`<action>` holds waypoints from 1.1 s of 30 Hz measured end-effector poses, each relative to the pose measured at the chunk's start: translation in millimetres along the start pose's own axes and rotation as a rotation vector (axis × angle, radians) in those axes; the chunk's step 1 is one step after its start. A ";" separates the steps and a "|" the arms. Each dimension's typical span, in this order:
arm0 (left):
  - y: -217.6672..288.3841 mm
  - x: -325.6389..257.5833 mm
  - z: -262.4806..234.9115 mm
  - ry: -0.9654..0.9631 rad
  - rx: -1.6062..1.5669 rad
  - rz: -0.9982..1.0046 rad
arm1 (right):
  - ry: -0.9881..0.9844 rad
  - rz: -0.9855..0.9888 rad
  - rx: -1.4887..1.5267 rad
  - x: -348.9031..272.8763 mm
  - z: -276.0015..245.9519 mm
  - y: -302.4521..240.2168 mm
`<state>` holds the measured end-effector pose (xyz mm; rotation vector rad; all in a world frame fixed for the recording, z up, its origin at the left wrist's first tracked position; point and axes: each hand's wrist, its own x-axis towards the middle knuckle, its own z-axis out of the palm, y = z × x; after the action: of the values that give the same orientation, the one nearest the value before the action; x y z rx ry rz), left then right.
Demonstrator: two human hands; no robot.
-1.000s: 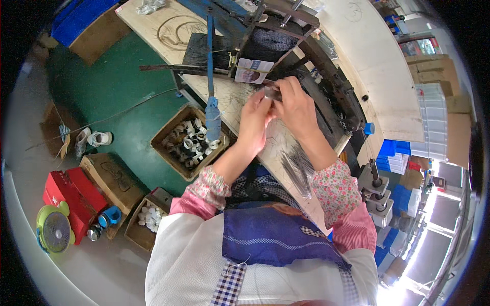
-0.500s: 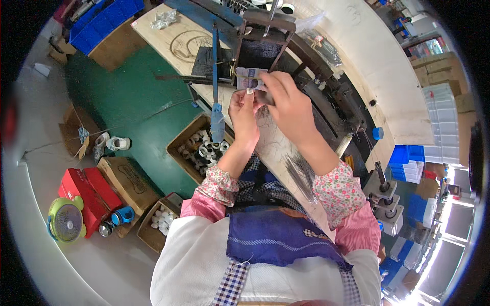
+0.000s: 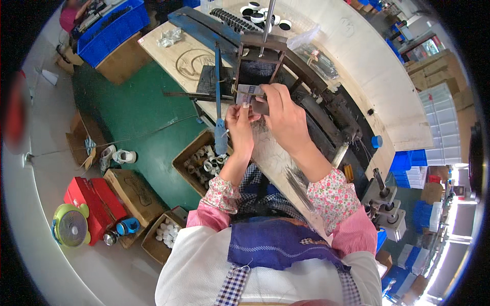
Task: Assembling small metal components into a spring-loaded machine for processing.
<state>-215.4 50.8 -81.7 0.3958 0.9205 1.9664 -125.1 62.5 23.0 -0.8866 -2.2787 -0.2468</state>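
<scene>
At the front of a dark metal press-like frame (image 3: 256, 71), my two hands are close together. My left hand (image 3: 240, 122) is closed with its thumb raised, and something small and pale shows at the thumb tip; what its fingers hold is hidden. My right hand (image 3: 287, 120) is curled around a dark brown, flat piece (image 3: 261, 107) that reaches toward the left fingers. Just beyond the fingertips is a small printed, pale purple sheet (image 3: 247, 92), crossed by a thin strip. A blue lever (image 3: 219, 92) with a wrapped handle hangs left of my hands.
Below the lever stands a carton (image 3: 185, 171) of white and dark rings. Thin dark wires (image 3: 298, 186) lie on the wooden bench (image 3: 273, 153). White-and-black rolls (image 3: 258, 17) sit at the back. At left are a green fan (image 3: 71, 227), red boxes (image 3: 94, 201) and shoes (image 3: 124, 156).
The view has shifted slightly. My hands stay together at the frame, and the left thumb has come down a little from the printed sheet. The dark brown piece shows more clearly by my right fingers.
</scene>
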 end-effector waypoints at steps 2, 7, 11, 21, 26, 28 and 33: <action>-4.1 2.6 -2.9 0.016 0.019 0.009 | -0.041 0.060 0.097 1.5 -0.7 -0.4; 14.0 -9.7 -1.1 -0.032 0.044 -0.088 | -0.031 0.125 0.318 10.8 -17.6 4.6; 45.2 -61.0 -1.4 -0.225 0.176 -0.216 | 0.246 0.311 0.531 58.1 -66.0 15.5; 83.0 37.2 105.3 -0.005 0.761 1.323 | 0.006 0.005 0.904 205.7 -136.6 6.8; 76.2 45.5 102.1 0.139 1.242 1.386 | 0.191 -0.122 1.065 233.2 -90.3 15.1; 74.2 50.9 92.6 0.154 1.256 1.383 | 0.302 -0.126 1.085 226.0 -72.6 5.9; 72.0 53.7 94.8 0.139 1.225 1.381 | -0.053 -0.065 1.430 216.3 -107.1 18.1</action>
<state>-231.6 115.3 30.7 2.0193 2.2860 2.2204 -175.0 148.7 243.6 -0.0314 -1.8264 1.2337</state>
